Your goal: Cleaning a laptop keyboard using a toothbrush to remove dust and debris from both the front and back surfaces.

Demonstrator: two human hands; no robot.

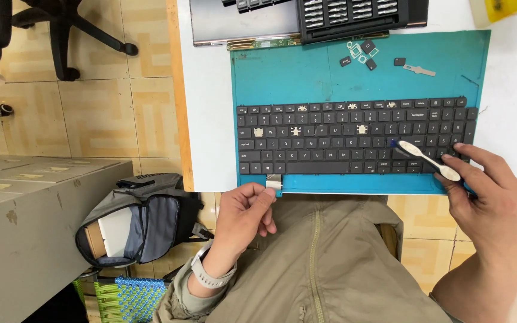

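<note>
A white desk (210, 119) stood over tiled floor. Nearest, the left hand (243, 218) pinched the keyboard's ribbon tail (274, 181); the right hand (495, 203) gripped a white brush (429, 159) over the keyboard (354, 136) on the blue mat (294, 75). Several keycaps were off, loose keys (360, 54) lay beyond, most remained seated.

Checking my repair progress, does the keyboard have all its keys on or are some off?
Some off: the keyboard shows several bare sockets, and loose keycaps lie on the mat.

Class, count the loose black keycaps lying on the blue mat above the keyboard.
4: three clustered above the keyboard at and, one further right. More may be hidden.
</note>
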